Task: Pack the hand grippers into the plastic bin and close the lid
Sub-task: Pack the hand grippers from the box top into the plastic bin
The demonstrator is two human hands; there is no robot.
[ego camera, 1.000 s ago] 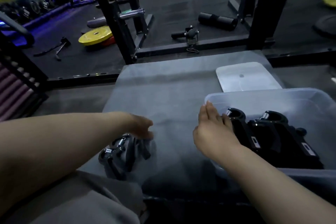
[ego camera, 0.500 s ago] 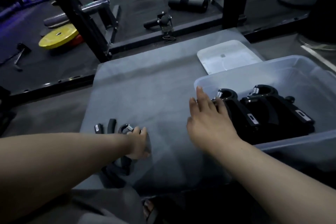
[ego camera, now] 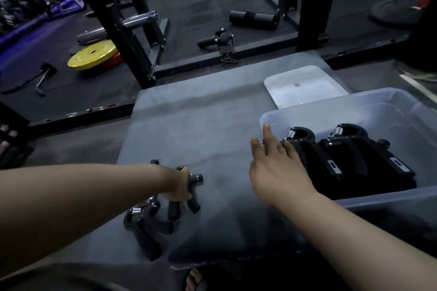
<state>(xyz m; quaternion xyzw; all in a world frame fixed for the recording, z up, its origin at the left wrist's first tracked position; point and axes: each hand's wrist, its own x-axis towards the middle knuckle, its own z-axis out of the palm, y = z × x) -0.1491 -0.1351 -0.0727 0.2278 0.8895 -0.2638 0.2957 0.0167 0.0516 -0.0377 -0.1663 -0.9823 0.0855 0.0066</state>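
Observation:
A clear plastic bin (ego camera: 267, 118) sits on a grey mat (ego camera: 201, 125) at the right, with two black hand grippers (ego camera: 350, 156) lying inside. Its white lid (ego camera: 302, 87) lies flat just behind it. My left hand (ego camera: 179, 186) grips a black hand gripper (ego camera: 195, 192) near the mat's front left. Another black hand gripper (ego camera: 144, 222) lies on the mat right beside it. My right hand (ego camera: 276, 168) is flat with straight fingers at the bin's near left corner, touching its rim.
Beyond the mat stand black rack posts (ego camera: 132, 38) and a floor frame bar. A yellow weight plate (ego camera: 92, 54), a black foam roller (ego camera: 253, 19) and a bar attachment (ego camera: 222, 40) lie on the dark gym floor. My toes (ego camera: 195, 281) show below the mat.
My left hand has closed round a hand gripper on the mat and lifted its top end. My right hand stayed at the bin's corner. The view shifted slightly.

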